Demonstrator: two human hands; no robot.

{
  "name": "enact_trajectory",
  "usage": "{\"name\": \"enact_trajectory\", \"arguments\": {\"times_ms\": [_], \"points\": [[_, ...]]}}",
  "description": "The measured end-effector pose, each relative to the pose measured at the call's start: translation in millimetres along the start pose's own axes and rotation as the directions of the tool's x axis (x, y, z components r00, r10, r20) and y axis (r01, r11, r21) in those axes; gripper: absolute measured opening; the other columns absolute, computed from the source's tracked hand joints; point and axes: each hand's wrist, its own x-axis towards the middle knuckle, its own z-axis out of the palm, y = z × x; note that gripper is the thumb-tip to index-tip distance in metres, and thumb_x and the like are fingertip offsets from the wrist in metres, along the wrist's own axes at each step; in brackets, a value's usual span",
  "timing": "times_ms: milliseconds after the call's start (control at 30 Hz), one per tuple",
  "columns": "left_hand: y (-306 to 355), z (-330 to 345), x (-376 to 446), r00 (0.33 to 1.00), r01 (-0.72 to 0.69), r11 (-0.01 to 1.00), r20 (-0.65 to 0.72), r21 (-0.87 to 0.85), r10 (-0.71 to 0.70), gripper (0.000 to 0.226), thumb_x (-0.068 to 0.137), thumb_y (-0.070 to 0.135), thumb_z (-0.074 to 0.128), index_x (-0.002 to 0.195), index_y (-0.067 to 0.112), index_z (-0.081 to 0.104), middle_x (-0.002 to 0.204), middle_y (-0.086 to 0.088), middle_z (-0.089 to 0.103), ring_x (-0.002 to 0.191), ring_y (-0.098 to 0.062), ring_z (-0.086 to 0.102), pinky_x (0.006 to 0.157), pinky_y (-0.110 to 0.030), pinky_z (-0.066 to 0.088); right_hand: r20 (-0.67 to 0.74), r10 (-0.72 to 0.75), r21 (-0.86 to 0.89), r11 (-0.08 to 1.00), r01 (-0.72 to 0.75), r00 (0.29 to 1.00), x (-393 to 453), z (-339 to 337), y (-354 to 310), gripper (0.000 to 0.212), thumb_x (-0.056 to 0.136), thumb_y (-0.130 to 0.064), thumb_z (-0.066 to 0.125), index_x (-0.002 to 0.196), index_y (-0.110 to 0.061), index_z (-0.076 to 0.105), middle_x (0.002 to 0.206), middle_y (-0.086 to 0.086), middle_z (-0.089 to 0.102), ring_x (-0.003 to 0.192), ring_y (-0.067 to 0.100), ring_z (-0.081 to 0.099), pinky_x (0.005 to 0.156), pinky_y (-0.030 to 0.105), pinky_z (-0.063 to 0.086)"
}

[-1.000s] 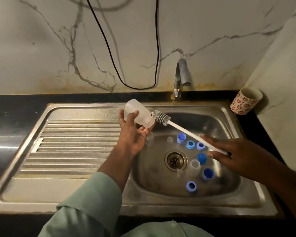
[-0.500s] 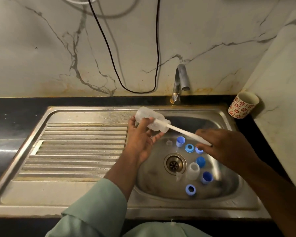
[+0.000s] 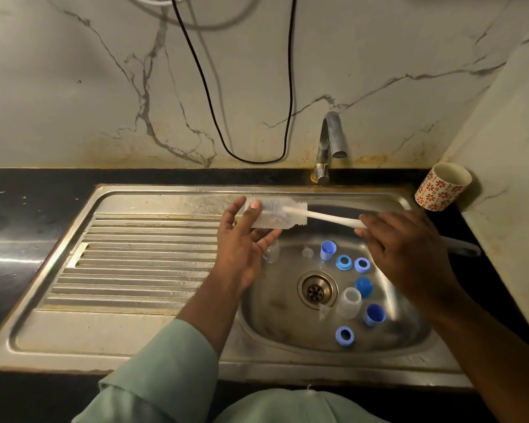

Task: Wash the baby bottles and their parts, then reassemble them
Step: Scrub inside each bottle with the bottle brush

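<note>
Left hand: the left hand [image 3: 242, 248] is gripping a clear, frosted plastic baby bottle [image 3: 275, 213], thumb curled over its top and fingers cupping it from below; the bottle is lying sideways above the basin's back-left edge, threaded neck pointing right.
Right hand: the right hand [image 3: 409, 254] is pinching the far end of a white plastic bottle brush [image 3: 330, 216], fingers curled round its smooth, straight handle.
Brush head: the bristled end is sitting inside the bottle, showing dimly through the wall.
Sink: a brushed stainless-steel sink [image 3: 135, 325] with a ribbed draining board on the left is holding the loose parts round its round metal drain [image 3: 317, 289].
Parts in basin: blue plastic caps and collar rings [image 3: 343, 262], a second small clear bottle [image 3: 349, 302] and translucent teats are lying scattered, apart from both hands.
Tap: a curved chrome tap [image 3: 329, 141] is standing behind the basin.
Cup: a cream cup with a red flower print [image 3: 442, 187] is leaning in the right corner.
Writing: none can be read.
</note>
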Motion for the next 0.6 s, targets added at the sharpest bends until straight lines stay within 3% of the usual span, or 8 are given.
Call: {"name": "enact_trajectory", "arguments": {"times_ms": [200,333,433,500,600], "points": [[12,-2,7,0.996,0.031,0.999,0.086,0.043,-0.035,0.034,0.092,0.018,0.07,0.126,0.015,0.064,0.113,-0.006,0.072,0.103,-0.03,0.072,0.077,-0.04,0.06,0.195,-0.175,0.091,0.983,0.16,0.965,-1,-9,15,0.039,0.088,-0.03,0.055,0.101,0.002,0.071,0.083,0.015,0.072,0.07,0.03,0.067,0.062,0.041,0.057],[10,-2,8,0.994,0.057,0.997,0.088,0.051,-0.062,0.028,0.091,0.022,0.071,0.117,0.015,0.066,0.121,-0.012,0.065,0.103,-0.033,0.072,0.076,-0.041,0.06,0.161,-0.154,0.242,0.964,0.112,0.975,22,-21,31,0.047,0.085,-0.043,0.052,0.104,-0.004,0.072,0.089,0.013,0.073,0.075,0.027,0.069,0.061,0.036,0.057],[12,-3,12,0.995,0.067,0.991,0.068,0.119,-0.075,0.041,0.082,0.028,0.078,0.118,0.013,0.066,0.125,-0.016,0.063,0.101,-0.033,0.073,0.076,-0.038,0.061,0.141,-0.044,0.28,0.96,0.003,0.989,38,-20,30,0.036,0.088,-0.04,0.06,0.103,-0.01,0.074,0.083,0.008,0.073,0.07,0.022,0.065,0.061,0.028,0.048],[16,-8,18,0.996,0.058,0.988,0.054,0.14,-0.066,0.045,0.079,0.028,0.082,0.118,0.012,0.067,0.128,-0.017,0.061,0.101,-0.034,0.073,0.077,-0.04,0.061,0.256,0.018,0.298,0.95,-0.096,0.966,39,-12,25,0.029,0.091,-0.036,0.062,0.105,-0.014,0.073,0.084,0.008,0.073,0.074,0.023,0.066,0.069,0.033,0.054],[19,-18,23,0.998,0.058,0.991,0.006,0.124,-0.059,0.039,0.084,0.024,0.081,0.118,0.016,0.066,0.13,-0.016,0.057,0.104,-0.037,0.071,0.078,-0.045,0.061,0.46,-0.104,0.239,0.971,-0.01,0.882,35,-3,16,0.032,0.096,-0.04,0.052,0.108,-0.018,0.071,0.082,0.003,0.07,0.074,0.017,0.062,0.07,0.031,0.052]]}}
